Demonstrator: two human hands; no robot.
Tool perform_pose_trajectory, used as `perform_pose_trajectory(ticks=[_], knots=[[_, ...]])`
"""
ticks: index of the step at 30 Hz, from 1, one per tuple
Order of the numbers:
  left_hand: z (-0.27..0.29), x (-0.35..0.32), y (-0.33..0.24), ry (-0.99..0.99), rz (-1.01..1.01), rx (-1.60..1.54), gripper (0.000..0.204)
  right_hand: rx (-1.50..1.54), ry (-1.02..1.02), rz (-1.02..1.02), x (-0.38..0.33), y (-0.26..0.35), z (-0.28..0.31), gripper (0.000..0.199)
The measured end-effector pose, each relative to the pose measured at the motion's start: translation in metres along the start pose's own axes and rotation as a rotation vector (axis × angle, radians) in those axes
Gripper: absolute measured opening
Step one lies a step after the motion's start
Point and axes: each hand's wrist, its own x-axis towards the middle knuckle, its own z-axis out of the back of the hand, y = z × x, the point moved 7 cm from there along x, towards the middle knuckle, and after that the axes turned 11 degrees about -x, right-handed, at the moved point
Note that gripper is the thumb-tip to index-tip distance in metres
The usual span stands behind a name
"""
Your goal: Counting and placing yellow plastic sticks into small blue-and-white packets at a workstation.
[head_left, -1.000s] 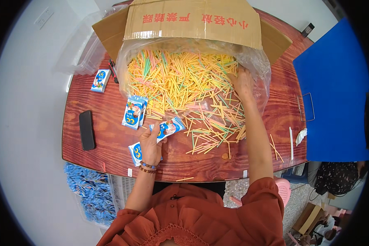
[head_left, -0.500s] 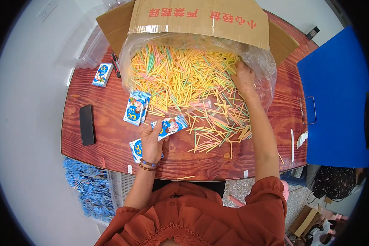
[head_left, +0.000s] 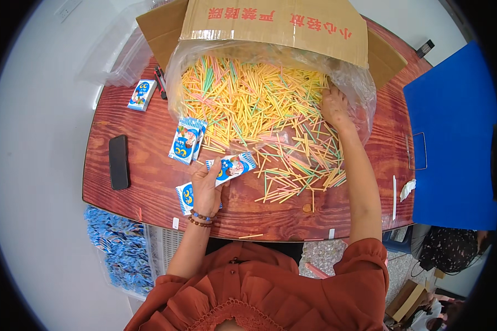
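My left hand [head_left: 206,190] is closed on a blue-and-white snack packet [head_left: 232,167], gripped by one end above the table. Under that hand lies another packet [head_left: 185,197], partly covered by it. Two overlapping packets [head_left: 185,142] rest by the left edge of the heap of thin yellow, pink and green sticks [head_left: 254,102]. At the heap's right side, beside the clear plastic bag [head_left: 360,102], my right hand [head_left: 336,108] reaches in among the sticks. Its fingers are curled, and their tips are hidden, so what they hold does not show.
The sticks spill from a cardboard box [head_left: 276,22] onto the wooden table [head_left: 149,182]. A black phone [head_left: 119,163], a single packet [head_left: 141,95] and a cutter [head_left: 160,83] lie left. A blue panel [head_left: 453,138] stands right. A bin of blue packets [head_left: 121,251] sits below the left edge.
The whole view has shifted slightly. My right hand has moved a little back toward me along the heap's right side. My left hand still grips the same packet.
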Motion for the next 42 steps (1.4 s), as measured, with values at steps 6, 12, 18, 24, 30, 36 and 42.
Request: perform_pose_trajectory(ticks=[6,12,18,24,30,36,42], knots=[[-0.003,0.000,0.000,0.017,-0.003,0.003,0.014,0.247,0.004,-0.063,-0.011,-0.010,0.010,0.030],[-0.002,-0.002,0.001,-0.007,0.032,-0.037,0.014,1.160,0.198,-0.248,-0.018,0.000,0.026,0.024],[-0.007,-0.001,0.006,0.055,0.058,-0.044,0.015,1.638,-0.024,-0.348,-0.037,0.017,0.004,0.022],[-0.008,-0.003,0.005,0.009,0.062,-0.029,0.014,1.025,-0.041,-0.295,-0.057,0.027,0.002,0.016],[-0.014,0.000,0.012,0.054,0.098,-0.057,0.013,1.344,-0.107,-0.305,-0.053,0.020,0.025,0.015],[-0.030,0.004,0.019,0.074,0.095,-0.132,0.014,2.179,-0.185,-0.360,-0.074,0.076,0.096,0.014],[-0.047,-0.008,0.023,0.128,0.120,-0.166,0.020,2.200,-0.417,-0.174,-0.107,0.130,0.152,0.013]])
